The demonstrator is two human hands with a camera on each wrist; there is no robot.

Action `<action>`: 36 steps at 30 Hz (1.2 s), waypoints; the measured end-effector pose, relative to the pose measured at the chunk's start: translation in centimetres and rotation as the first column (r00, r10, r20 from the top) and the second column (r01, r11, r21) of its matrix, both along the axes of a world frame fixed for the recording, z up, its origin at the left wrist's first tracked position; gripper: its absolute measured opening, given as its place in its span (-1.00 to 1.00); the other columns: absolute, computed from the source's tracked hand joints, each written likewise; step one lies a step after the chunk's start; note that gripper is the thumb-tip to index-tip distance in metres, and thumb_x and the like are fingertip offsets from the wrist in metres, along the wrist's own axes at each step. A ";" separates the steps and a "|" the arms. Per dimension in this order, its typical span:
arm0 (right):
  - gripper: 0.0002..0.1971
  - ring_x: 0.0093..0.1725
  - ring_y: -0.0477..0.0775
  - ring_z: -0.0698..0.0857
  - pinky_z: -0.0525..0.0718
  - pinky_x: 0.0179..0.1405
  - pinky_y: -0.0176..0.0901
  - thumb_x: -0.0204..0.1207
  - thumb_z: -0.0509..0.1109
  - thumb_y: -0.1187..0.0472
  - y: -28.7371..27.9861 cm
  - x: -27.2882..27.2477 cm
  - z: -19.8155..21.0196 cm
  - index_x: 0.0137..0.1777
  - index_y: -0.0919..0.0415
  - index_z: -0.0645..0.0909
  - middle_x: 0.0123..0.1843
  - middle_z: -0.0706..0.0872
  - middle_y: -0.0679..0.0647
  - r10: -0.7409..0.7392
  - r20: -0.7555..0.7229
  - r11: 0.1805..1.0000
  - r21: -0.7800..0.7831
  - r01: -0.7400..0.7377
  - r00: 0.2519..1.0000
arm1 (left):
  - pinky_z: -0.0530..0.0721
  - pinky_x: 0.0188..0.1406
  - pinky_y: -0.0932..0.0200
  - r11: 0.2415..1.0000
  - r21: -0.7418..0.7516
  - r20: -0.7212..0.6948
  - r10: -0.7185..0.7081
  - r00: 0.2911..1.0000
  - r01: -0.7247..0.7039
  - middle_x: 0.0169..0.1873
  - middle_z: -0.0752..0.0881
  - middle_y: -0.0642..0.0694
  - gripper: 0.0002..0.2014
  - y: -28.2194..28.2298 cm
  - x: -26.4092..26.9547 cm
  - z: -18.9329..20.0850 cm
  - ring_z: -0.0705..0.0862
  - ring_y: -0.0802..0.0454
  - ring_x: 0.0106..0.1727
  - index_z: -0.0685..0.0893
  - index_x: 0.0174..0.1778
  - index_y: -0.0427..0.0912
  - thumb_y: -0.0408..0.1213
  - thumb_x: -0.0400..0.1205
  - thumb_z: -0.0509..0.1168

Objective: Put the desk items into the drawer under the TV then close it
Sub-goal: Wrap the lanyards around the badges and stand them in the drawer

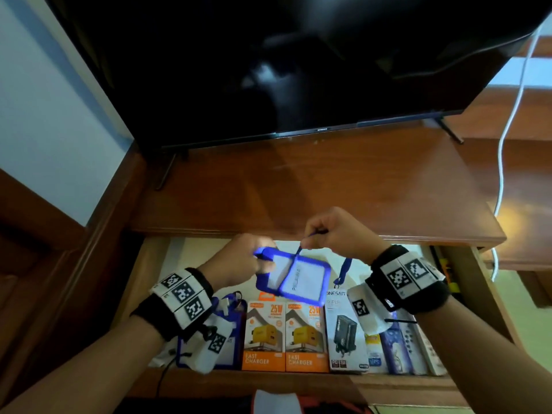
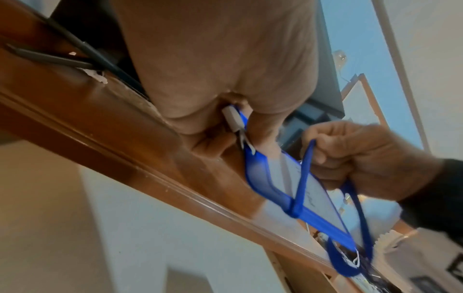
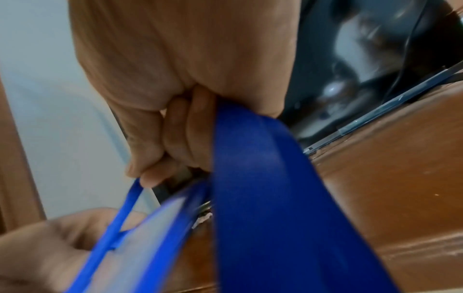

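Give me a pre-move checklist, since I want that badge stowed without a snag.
1. Left hand grips badge holder: ok.
2. Right hand pinches lanyard: ok.
3. Drawer open: ok.
4. Free space behind the charger boxes: ok, pale floor shows there.
5. Lanyard fully wrapped: not ok, a loop hangs loose.
6. Desk holds nothing else to stow: ok.

The badge holder (image 1: 294, 274) is motion-blurred, its card's print unreadable.
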State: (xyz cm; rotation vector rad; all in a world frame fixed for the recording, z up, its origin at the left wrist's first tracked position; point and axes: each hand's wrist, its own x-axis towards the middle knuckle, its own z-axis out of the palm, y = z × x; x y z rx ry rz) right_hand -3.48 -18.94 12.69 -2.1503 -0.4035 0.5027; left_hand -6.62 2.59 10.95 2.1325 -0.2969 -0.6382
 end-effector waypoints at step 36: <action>-0.87 -0.52 -0.23 0.63 0.54 -0.53 -0.43 0.52 0.33 0.47 10.5 -2.0 -4.1 -0.24 0.32 0.56 -0.50 0.68 -0.05 0.080 -0.371 0.906 0.414 0.087 0.925 | 0.67 -0.08 0.15 0.679 -0.549 -0.304 0.382 0.873 -0.488 -0.23 0.75 -0.08 -0.89 7.3 -3.9 -2.3 0.70 -0.04 -0.08 0.69 -0.20 -0.16 -0.41 0.60 0.31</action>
